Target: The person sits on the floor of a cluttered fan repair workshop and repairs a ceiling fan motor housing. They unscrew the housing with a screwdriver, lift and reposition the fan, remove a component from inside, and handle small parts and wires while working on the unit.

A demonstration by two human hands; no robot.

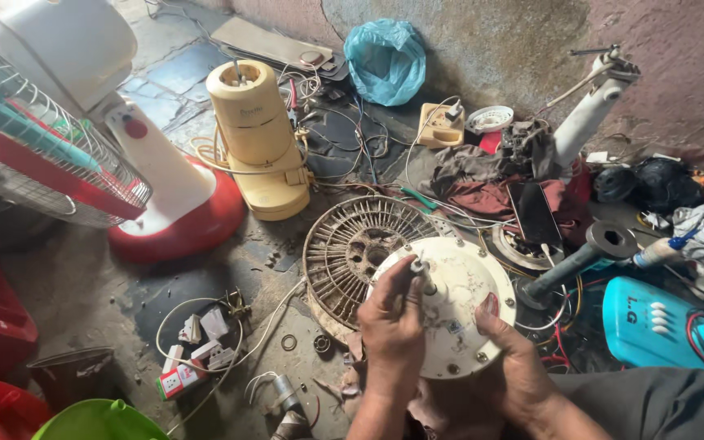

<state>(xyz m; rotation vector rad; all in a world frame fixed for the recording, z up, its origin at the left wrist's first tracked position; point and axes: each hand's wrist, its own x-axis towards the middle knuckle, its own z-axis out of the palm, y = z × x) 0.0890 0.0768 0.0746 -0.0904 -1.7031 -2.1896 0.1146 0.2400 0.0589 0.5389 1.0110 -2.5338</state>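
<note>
Fingers [401,281] of left hand [390,322] are pinched on motor shaft [422,275]; right hand [508,358] grips cream motor housing [458,314] at rim. Step judged: shaft check/rotation. Steady housing req'd next.

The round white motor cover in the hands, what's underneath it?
Behind and under the white motor cover lies a rusty round slotted plate on the floor, its right part hidden by the cover. The left hand grips the shaft; the right hand holds the rim.
</note>
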